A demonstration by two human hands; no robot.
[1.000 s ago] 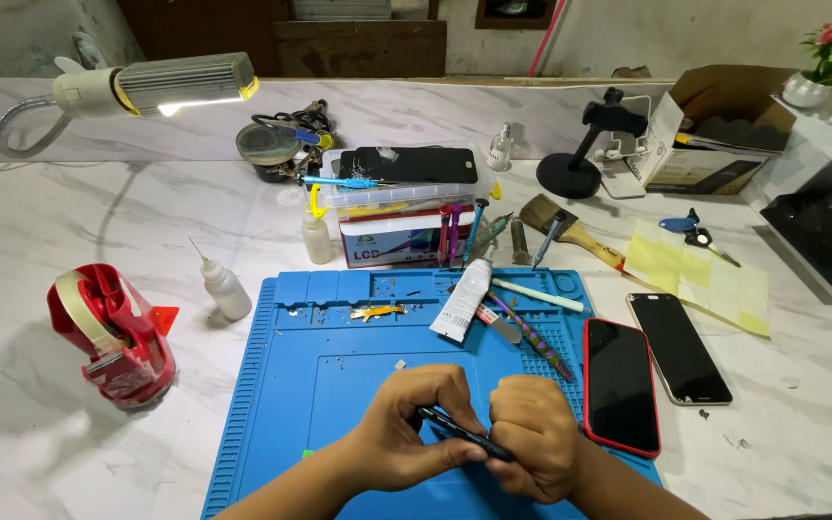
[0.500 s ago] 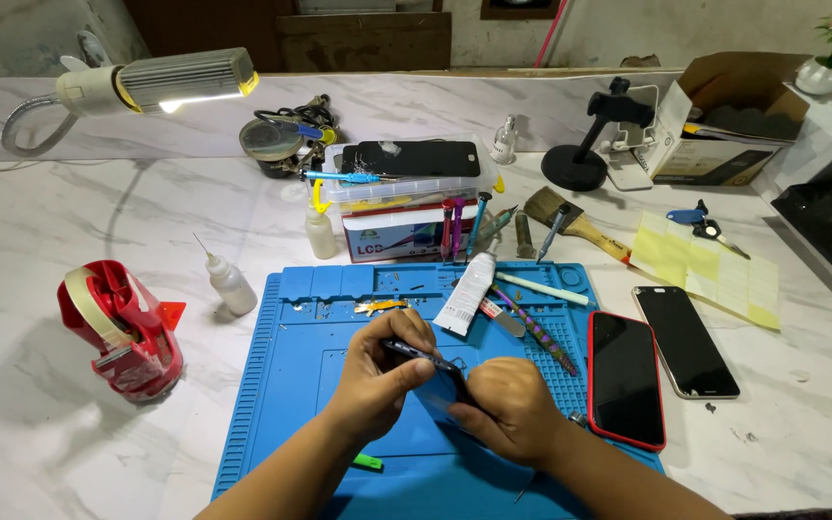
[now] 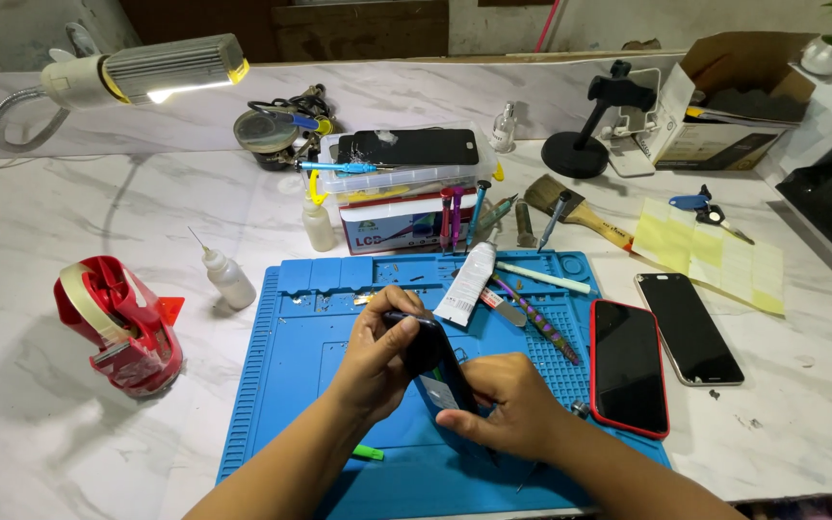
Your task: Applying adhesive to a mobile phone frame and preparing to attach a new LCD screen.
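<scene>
Moved: phone (image 3: 435, 361) now tilted up over blue mat (image 3: 291, 385) centre | left hand (image 3: 377, 356) clasps its 10 o'clock end | right hand (image 3: 507, 414) pinches its 5 o'clock edge | tip: steady grip, gentle pressure.

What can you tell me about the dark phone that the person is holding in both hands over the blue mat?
The dark slim rectangular phone is tilted, one end raised, above the blue silicone work mat. Its casing looks glossy black, with a paler bluish patch on the lower part. The left hand grips its upper end, thumb on top; the right hand pinches its lower end. Its far side is hidden.
</scene>
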